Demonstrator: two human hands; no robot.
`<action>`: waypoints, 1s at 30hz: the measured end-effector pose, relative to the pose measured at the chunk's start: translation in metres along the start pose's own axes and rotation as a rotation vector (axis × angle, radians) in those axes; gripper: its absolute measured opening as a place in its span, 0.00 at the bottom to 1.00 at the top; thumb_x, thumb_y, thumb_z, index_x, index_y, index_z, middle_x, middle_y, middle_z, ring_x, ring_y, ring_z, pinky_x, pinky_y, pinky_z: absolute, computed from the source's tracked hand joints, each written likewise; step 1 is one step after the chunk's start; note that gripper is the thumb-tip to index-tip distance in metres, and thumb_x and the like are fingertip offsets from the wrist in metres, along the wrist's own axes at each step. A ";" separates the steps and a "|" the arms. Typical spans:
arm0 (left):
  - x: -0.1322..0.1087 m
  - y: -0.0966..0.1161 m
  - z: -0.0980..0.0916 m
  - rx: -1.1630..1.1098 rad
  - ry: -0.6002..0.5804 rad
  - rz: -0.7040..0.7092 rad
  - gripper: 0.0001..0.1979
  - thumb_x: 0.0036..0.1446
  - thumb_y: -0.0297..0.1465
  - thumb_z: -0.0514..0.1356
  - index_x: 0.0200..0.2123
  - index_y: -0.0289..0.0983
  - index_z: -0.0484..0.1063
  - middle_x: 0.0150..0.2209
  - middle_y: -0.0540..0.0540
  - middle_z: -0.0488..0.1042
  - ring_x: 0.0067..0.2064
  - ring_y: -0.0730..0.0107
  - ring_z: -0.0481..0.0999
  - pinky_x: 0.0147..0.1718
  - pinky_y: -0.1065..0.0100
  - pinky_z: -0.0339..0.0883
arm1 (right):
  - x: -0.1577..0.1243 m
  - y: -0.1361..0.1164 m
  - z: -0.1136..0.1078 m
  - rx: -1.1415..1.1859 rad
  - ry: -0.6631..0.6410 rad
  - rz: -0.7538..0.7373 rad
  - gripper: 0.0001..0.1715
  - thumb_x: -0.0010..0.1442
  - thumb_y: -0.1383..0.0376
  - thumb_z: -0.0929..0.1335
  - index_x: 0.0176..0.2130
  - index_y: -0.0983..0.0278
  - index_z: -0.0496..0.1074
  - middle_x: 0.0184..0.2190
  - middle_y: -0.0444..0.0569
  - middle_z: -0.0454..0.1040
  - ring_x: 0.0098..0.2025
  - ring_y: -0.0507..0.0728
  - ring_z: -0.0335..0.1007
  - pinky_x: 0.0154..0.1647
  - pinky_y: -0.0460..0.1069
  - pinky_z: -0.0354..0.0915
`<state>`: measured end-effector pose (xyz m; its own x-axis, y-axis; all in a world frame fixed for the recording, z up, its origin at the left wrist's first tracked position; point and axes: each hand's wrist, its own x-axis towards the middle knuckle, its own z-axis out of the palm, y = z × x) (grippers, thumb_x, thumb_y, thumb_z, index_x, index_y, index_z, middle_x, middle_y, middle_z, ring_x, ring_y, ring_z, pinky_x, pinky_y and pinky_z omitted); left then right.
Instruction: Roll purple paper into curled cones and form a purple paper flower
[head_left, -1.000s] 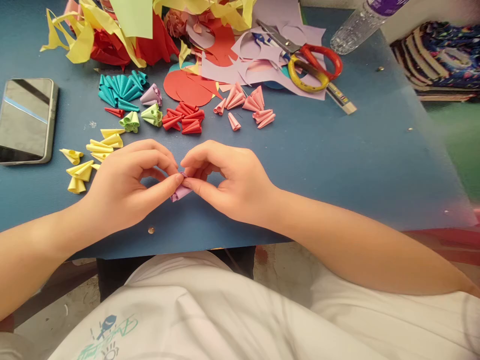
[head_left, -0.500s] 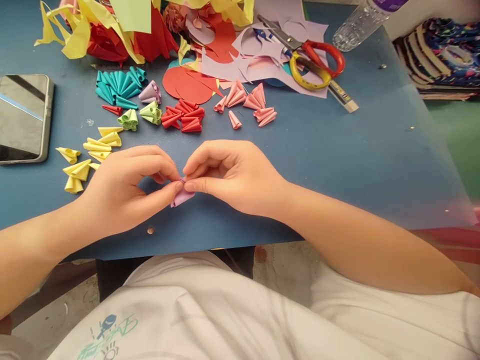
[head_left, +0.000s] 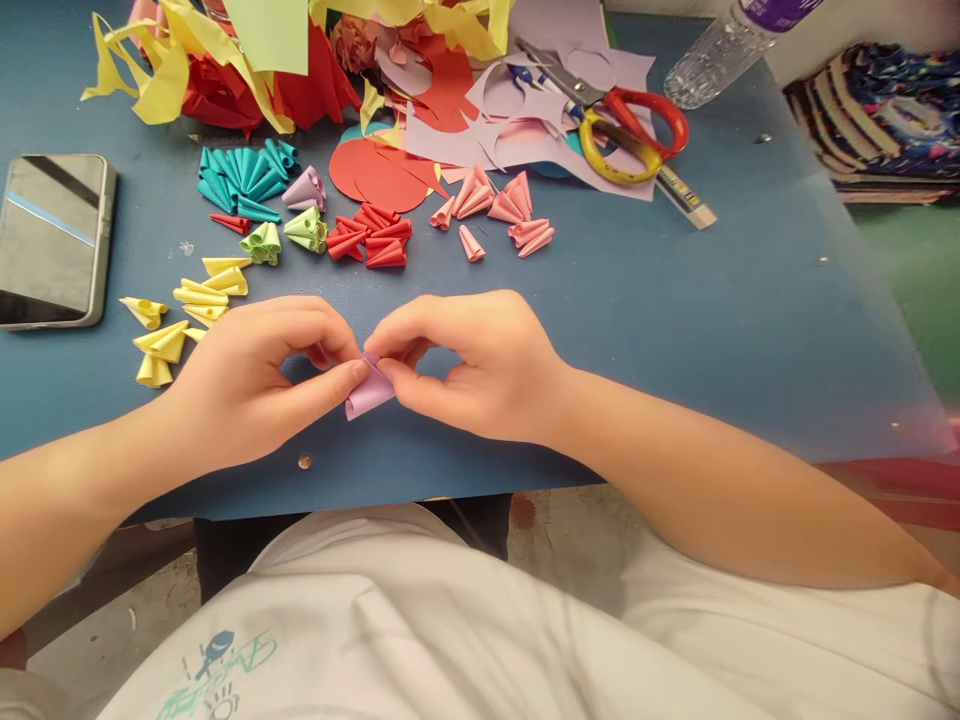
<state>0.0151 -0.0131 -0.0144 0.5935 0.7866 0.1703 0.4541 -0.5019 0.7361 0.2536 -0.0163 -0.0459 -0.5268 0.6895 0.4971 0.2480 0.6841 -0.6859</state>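
Note:
A small rolled piece of purple paper is pinched between my two hands above the blue table's front part. My left hand grips its left side with thumb and fingertips. On its right side, the thumb and fingers of my right hand hold the paper near its top. Yellow paper cones lie just left of my left hand. Beyond the hands sit teal cones, a purple cone, green cones, red cones and pink cones.
A phone lies at the left. Red paper circles, purple cut-out scraps, scissors and a blade-like strip lie at the back. A plastic bottle stands back right, near stacked books.
My right thumb has shifted slightly right along the purple paper, so more of the paper shows. The whole view has moved slightly.

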 end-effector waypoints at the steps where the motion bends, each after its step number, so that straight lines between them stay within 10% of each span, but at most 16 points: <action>1: 0.000 0.000 0.001 0.004 -0.001 -0.003 0.09 0.68 0.32 0.66 0.33 0.39 0.79 0.34 0.47 0.81 0.35 0.67 0.78 0.36 0.67 0.71 | -0.001 0.000 0.001 -0.096 0.019 -0.067 0.07 0.68 0.72 0.69 0.42 0.65 0.79 0.34 0.42 0.84 0.34 0.49 0.79 0.39 0.44 0.75; 10: -0.001 -0.002 0.003 0.006 -0.015 -0.011 0.09 0.68 0.32 0.65 0.33 0.38 0.79 0.35 0.47 0.81 0.36 0.67 0.78 0.37 0.68 0.71 | 0.000 0.001 0.002 -0.158 0.026 -0.238 0.08 0.72 0.70 0.71 0.40 0.67 0.81 0.35 0.47 0.84 0.36 0.51 0.80 0.42 0.47 0.77; 21: 0.000 -0.003 0.000 0.052 -0.039 -0.005 0.10 0.68 0.34 0.66 0.32 0.39 0.79 0.34 0.46 0.82 0.35 0.66 0.78 0.36 0.66 0.71 | 0.003 0.002 -0.004 0.093 -0.045 0.052 0.05 0.68 0.71 0.73 0.37 0.64 0.76 0.33 0.41 0.82 0.33 0.48 0.78 0.38 0.43 0.75; 30: -0.001 -0.004 0.000 0.092 -0.043 -0.003 0.11 0.68 0.34 0.65 0.32 0.39 0.79 0.34 0.46 0.82 0.34 0.66 0.78 0.34 0.66 0.69 | -0.004 -0.001 0.003 -0.084 -0.023 -0.018 0.05 0.67 0.73 0.68 0.39 0.64 0.72 0.33 0.42 0.80 0.32 0.48 0.77 0.35 0.43 0.69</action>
<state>0.0127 -0.0119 -0.0179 0.6190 0.7731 0.1381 0.5141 -0.5319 0.6729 0.2533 -0.0204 -0.0488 -0.5499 0.6718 0.4963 0.3053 0.7147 -0.6293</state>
